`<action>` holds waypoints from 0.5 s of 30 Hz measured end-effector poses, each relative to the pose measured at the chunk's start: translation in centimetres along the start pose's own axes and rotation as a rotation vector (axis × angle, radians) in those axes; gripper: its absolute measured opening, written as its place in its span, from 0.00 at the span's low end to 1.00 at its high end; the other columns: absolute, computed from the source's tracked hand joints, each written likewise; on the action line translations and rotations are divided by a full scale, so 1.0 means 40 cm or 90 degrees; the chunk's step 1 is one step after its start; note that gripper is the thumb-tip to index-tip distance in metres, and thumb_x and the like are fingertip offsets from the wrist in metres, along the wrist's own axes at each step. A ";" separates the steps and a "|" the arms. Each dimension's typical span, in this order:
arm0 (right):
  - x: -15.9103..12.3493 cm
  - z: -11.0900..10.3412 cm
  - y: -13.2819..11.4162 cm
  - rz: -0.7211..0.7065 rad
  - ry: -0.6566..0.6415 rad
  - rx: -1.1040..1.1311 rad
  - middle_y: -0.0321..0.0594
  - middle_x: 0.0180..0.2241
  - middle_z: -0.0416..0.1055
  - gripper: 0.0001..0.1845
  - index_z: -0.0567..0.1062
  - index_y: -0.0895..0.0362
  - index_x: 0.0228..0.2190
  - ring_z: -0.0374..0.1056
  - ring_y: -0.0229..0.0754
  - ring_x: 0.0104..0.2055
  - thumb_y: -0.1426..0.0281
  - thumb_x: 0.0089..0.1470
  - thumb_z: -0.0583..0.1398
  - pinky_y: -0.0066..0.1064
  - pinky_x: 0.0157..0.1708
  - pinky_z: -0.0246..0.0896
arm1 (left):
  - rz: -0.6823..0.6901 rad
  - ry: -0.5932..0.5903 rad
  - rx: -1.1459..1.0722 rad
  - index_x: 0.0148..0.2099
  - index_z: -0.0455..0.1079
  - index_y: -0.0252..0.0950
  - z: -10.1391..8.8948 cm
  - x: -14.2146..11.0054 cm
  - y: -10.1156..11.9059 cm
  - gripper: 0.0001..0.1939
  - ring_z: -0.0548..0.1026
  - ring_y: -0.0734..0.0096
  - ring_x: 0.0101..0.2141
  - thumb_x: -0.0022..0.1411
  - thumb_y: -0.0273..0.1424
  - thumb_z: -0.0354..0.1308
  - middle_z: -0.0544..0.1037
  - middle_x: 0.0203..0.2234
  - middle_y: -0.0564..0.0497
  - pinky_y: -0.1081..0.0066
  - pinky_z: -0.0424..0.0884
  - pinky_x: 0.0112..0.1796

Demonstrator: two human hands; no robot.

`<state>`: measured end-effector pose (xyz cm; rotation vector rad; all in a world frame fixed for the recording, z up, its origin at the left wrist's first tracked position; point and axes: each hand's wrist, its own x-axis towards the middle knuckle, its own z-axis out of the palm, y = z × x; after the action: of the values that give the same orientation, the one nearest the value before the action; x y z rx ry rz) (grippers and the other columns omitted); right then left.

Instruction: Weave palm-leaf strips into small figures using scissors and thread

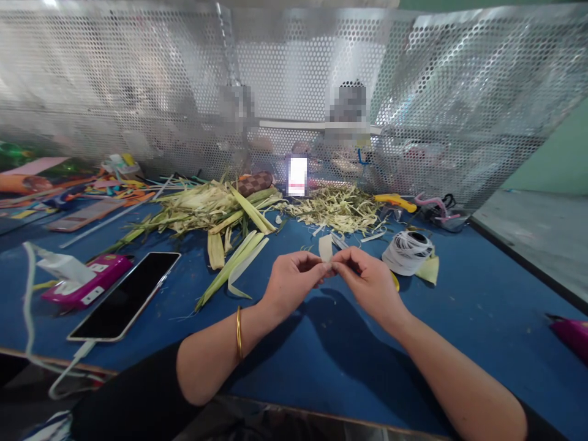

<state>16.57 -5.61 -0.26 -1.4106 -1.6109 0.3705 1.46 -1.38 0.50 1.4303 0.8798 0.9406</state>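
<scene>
Both hands meet above the middle of the blue table (275,355), fingertips together. A short pale strip (326,248), like a piece of corn husk, stands up from between them. My left hand (296,278), with a gold bangle at its wrist, pinches the strip's lower end between thumb and finger. My right hand (365,278) pinches at the same spot from the other side. The fingers hide the strip's bottom. Just right of my right hand sits a spool of white string (408,253), with a pale husk piece (428,269) beside it.
Behind my hands lie a heap of husks (197,208) and a pile of shredded strips (340,208). A phone (126,297) on a cable and a purple power strip (87,282) lie at left. Yellow-handled scissors (395,201) rest near the perforated metal screen (294,67).
</scene>
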 end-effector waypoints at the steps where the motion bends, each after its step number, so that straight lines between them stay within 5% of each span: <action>1: 0.001 0.000 0.001 0.003 -0.004 0.004 0.37 0.25 0.73 0.07 0.71 0.55 0.28 0.68 0.40 0.29 0.68 0.55 0.56 0.31 0.30 0.61 | -0.001 -0.001 0.002 0.26 0.72 0.33 0.000 0.000 0.001 0.08 0.70 0.75 0.22 0.50 0.33 0.63 0.75 0.20 0.51 0.74 0.68 0.27; 8: 0.002 -0.002 0.008 -0.057 -0.025 0.035 0.38 0.29 0.74 0.06 0.72 0.54 0.34 0.70 0.41 0.32 0.69 0.59 0.54 0.32 0.34 0.64 | -0.049 -0.008 -0.082 0.25 0.71 0.33 0.001 0.002 0.001 0.10 0.70 0.76 0.21 0.53 0.35 0.60 0.75 0.21 0.51 0.75 0.68 0.26; 15: 0.000 -0.009 0.007 -0.193 -0.001 -0.090 0.38 0.32 0.74 0.06 0.73 0.53 0.33 0.69 0.42 0.37 0.72 0.59 0.55 0.33 0.38 0.62 | -0.144 -0.047 -0.186 0.24 0.70 0.33 -0.006 0.001 0.003 0.10 0.68 0.78 0.21 0.50 0.34 0.62 0.73 0.20 0.51 0.76 0.66 0.23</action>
<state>17.03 -5.63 -0.29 -1.2418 -1.8483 0.0816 1.26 -1.28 0.64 1.0836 0.7947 0.8034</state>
